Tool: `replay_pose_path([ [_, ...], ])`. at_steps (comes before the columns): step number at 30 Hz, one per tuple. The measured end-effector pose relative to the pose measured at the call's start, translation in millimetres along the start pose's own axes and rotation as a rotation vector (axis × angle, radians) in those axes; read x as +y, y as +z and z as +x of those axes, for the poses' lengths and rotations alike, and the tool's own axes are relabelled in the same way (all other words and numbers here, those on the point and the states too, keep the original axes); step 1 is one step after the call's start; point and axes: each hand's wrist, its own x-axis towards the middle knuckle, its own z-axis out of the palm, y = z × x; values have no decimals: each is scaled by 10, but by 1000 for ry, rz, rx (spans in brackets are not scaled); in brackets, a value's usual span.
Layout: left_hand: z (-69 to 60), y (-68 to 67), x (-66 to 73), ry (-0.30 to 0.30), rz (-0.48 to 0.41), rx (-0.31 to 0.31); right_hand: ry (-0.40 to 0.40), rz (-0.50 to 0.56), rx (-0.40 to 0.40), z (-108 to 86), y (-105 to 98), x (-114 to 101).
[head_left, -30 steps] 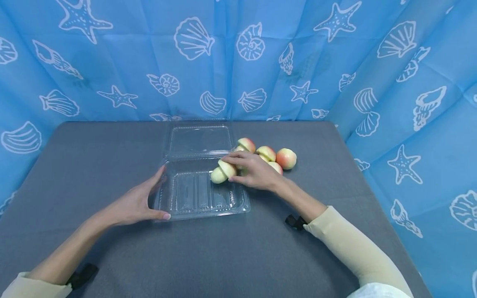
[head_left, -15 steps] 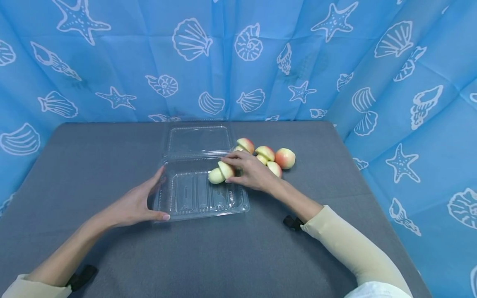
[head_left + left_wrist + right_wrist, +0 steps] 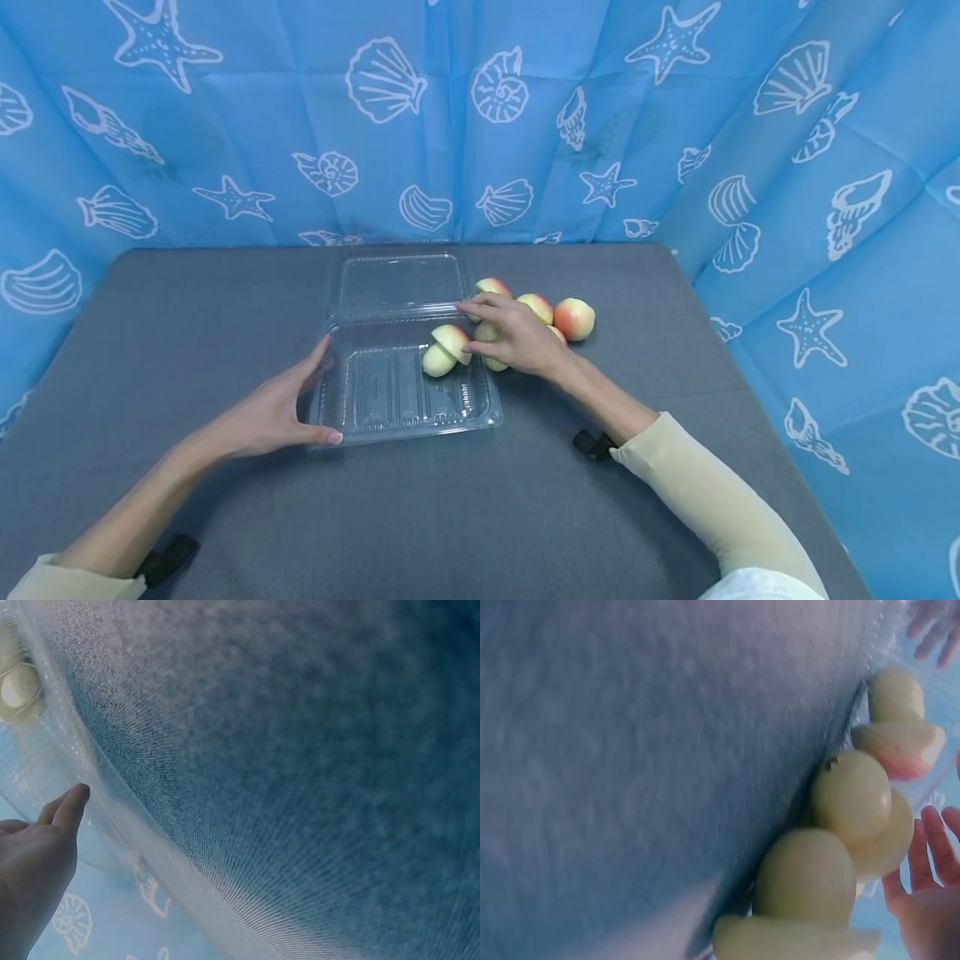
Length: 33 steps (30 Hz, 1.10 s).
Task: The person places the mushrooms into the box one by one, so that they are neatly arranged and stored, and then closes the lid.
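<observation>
"Touching anything, the left hand [image 3: 281, 408]?"

"Yes. Its thumb and fingers are spread wide along the left side of a clear plastic container [image 3: 375, 396], whose lid [image 3: 401, 282] lies folded back on a grey table [image 3: 450, 508]."

"And the right hand [image 3: 521, 337]?"

"Over the container's right edge, fingers loosely extended, thumb apart from them. I cannot tell whether the thumb touches the mushroom-shaped piece [image 3: 446, 350] just beside it."

"Where is that piece?"

"Tilted inside the container, toward the right, its pale stem pointing to the lower left. Similar pieces [image 3: 574, 320], some flushed pink, cluster under and beyond the right hand. Behind hangs a blue curtain [image 3: 330, 83] with white shells and starfish."
</observation>
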Motion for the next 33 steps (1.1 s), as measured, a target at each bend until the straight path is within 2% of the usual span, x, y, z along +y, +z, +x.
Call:
replay_pose_path([
  [7, -22, -3, -4, -5, -1, -4, 42, -21, 58, -61, -116, 42],
  [19, -56, -25, -7, 1, -18, -13, 76, -33, 158, -310, -341, 210],
  [28, -5, -4, -7, -1, -29, -21, 75, -68, 207, -511, -517, 385],
  [33, 19, 0, -1, -1, -18, -24, 115, -81, 213, -636, -590, 448],
])
